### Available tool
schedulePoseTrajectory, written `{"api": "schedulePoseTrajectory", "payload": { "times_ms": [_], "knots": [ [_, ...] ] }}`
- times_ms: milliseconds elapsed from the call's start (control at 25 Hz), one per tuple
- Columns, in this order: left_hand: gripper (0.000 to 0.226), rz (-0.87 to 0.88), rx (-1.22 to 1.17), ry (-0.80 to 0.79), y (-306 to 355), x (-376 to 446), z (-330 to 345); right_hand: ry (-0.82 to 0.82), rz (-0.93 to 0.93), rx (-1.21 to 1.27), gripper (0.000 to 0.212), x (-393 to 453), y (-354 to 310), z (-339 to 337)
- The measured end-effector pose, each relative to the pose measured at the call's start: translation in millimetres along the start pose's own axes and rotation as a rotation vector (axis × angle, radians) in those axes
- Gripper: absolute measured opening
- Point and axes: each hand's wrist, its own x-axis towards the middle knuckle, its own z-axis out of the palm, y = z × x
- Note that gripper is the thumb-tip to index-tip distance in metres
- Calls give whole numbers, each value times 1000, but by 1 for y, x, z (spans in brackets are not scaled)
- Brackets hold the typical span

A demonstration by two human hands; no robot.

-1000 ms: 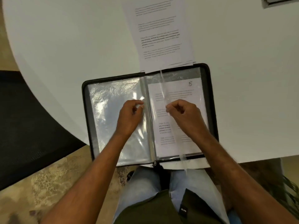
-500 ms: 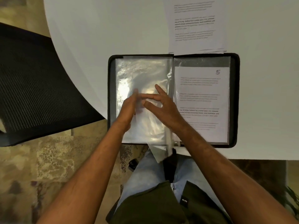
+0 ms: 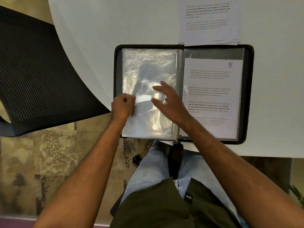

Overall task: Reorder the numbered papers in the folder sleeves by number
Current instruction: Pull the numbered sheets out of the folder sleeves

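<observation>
Pinching an empty clear sleeve [image 3: 148, 76] in the folder [image 3: 249, 96], my left grip [image 3: 123, 104] clamps it; my right grip [image 3: 167, 99] lies open beside the paper marked "5" [image 3: 212, 89].

light: dim, even | glare: empty sleeve [image 3: 148, 76] | edges: wide-angle bending

Folder [image 3: 249, 96]: black, zip-edged, lay open flat at the near edge of a white table. Left side: clear plastic sleeves [image 3: 148, 66], crinkled and glossy, with no paper visible inside. Right side: sleeve holding a white printed sheet [image 3: 212, 89], handwritten "5" at its top right corner. Loose papers [image 3: 209, 22]: white, printed, stacked just beyond the folder's far edge, slightly fanned.
</observation>
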Motion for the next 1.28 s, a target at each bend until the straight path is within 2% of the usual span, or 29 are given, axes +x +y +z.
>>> {"api": "schedulePoseTrajectory", "payload": {
  "times_ms": [240,360,440,600,680,760,840,960,1120,1280],
  "knots": [
    [15,38,174,126,10,5,9,256,21,-161,44,2,44,-76],
    [3,55,240,215,18,4,15,332,96,-315,51,1,66,-115],
    [16,86,292,269,23,6,21,353,161,-380,59,3,80,-137],
    [64,209,528,340,36,3,42,379,142,-617,75,14,104,-177],
    [67,393,604,237,47,0,54,390,158,-706,82,22,108,-192],
    [61,605,657,5,60,-2,70,412,172,-781,85,30,111,-202],
    [57,712,688,-144,74,-5,89,418,173,-831,82,34,115,-203],
    [53,750,634,-171,107,-6,117,443,146,-841,72,32,122,-199],
    [57,785,620,-147,154,9,146,496,26,-858,48,29,123,-199],
    [54,864,669,-71,186,20,171,531,55,-693,38,23,118,-203]
  ]
}}
